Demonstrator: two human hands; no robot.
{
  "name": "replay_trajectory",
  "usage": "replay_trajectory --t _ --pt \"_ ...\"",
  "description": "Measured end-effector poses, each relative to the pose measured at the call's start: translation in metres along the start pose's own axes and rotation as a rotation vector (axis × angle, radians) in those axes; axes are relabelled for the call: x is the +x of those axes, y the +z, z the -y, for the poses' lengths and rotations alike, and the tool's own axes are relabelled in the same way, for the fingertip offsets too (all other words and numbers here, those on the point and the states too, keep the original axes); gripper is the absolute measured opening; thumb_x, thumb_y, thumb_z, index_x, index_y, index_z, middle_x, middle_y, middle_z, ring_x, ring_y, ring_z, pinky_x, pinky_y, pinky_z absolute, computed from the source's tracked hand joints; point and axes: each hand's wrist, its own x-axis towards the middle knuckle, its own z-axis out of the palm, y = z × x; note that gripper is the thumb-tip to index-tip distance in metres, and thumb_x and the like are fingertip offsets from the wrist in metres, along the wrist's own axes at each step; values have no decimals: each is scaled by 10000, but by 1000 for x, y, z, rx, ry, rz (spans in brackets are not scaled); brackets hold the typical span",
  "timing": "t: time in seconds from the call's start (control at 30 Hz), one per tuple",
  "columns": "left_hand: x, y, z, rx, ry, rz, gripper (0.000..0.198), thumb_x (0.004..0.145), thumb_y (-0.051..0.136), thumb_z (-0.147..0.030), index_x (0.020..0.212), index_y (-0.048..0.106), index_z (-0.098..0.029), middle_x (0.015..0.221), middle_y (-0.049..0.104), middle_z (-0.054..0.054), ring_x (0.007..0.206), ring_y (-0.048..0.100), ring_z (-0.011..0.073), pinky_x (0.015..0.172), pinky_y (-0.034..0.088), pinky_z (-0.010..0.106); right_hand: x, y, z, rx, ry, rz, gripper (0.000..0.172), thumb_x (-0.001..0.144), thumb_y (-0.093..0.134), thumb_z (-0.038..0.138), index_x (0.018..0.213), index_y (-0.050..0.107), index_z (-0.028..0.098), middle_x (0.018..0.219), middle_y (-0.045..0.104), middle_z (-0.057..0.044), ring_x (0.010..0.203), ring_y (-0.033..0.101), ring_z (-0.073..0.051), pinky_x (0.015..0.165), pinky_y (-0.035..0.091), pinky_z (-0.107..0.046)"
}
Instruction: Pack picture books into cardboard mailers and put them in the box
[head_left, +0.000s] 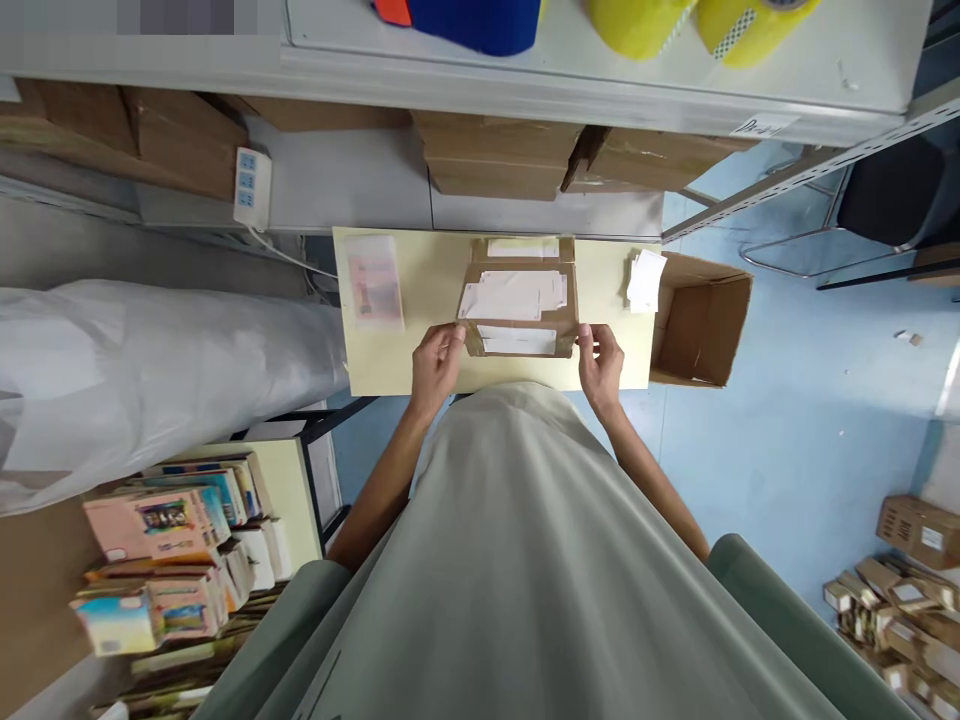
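Observation:
A brown cardboard box point(474, 268) with white paper slips point(514, 294) on it lies on the pale yellow table in front of me. More white strips show along its far and near sides. My left hand point(436, 366) pinches the near left corner of the box between thumb and fingers. At the near right corner, my right hand point(600, 362) is closed on the edge in the same way. A pink-and-white booklet in a clear cover point(375, 282) rests on the table's left part. White papers point(645, 280) sit by the right edge.
The yellow table point(420, 260) stands below a grey shelf point(600, 85) bearing tape rolls point(637, 22). An open carton point(701, 318) is at its right. To the left are a power strip point(253, 188), a large plastic-wrapped bundle point(165, 385) and stacked books point(172, 520).

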Motion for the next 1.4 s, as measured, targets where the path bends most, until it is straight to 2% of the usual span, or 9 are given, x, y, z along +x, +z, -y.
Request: replay_trajectory --t 0.13,0.27,0.37,0.53,0.7,0.83,1.0,1.23,1.4 --pt "3 12 32 -135 -190 -5 593 1065 585 -763 1147 747 -198 1188 810 125 1212 795 292 1135 646 473 1 17 -36 16 153 136 628 1098 463 802 991 719 238 1018 824 -111 1005 777 -275 843 636 -375" --pt "10 18 72 -11 -335 72 406 953 744 -611 1050 731 -218 1189 813 136 1149 804 300 1126 640 509 5 34 -82 14 296 320 544 1015 591 739 987 771 226 1093 859 -158 1107 810 -346 1000 658 -485" --pt "19 12 84 24 -353 98 322 914 752 -496 1056 745 -207 1218 818 163 1175 804 326 1140 627 539 14 36 -99 4 330 338 480 966 670 690 996 794 227 1157 868 -172 1109 818 -356 1053 662 -538" --pt "51 6 77 68 -265 36 442 933 729 -381 1341 739 -211 1495 747 174 1361 748 335 1231 570 515 44 41 -101 135 304 257 589 928 720 675 1297 762 218 1516 767 -197 1295 775 -350 1135 647 -554" --pt "78 23 59 83 -184 73 497 951 766 -364 1417 716 -198 1444 779 171 1338 758 322 1215 586 511 65 57 -84 219 293 272 689 918 739 724 1360 731 197 1504 774 -214 1288 779 -341 1113 665 -538" --pt "68 22 43 35 -124 67 531 997 766 -517 1417 707 -197 1407 791 184 1326 767 327 1158 629 506 56 50 -67 181 169 202 733 973 651 809 1363 734 194 1419 812 -212 1299 780 -340 1100 660 -549" --pt "36 4 22 -80 -111 9 665 1074 577 -760 1469 689 -237 1545 729 179 1399 742 326 1119 656 485 30 25 -46 194 146 161 821 1016 550 887 1445 718 208 1443 800 -200 1278 794 -321 1053 669 -506" --pt "23 11 24 -44 -188 22 658 1009 640 -797 1326 736 -229 1431 779 179 1359 746 327 1111 651 497 17 26 -45 154 196 209 868 1009 458 946 1362 742 205 1384 821 -189 1240 792 -309 1021 669 -468" --pt "35 14 34 51 -263 0 505 982 756 -622 1297 740 -228 1295 815 158 1164 799 301 1100 637 516 33 33 -58 119 213 227 853 977 492 962 1270 756 206 1209 855 -162 1153 808 -318 999 667 -494"
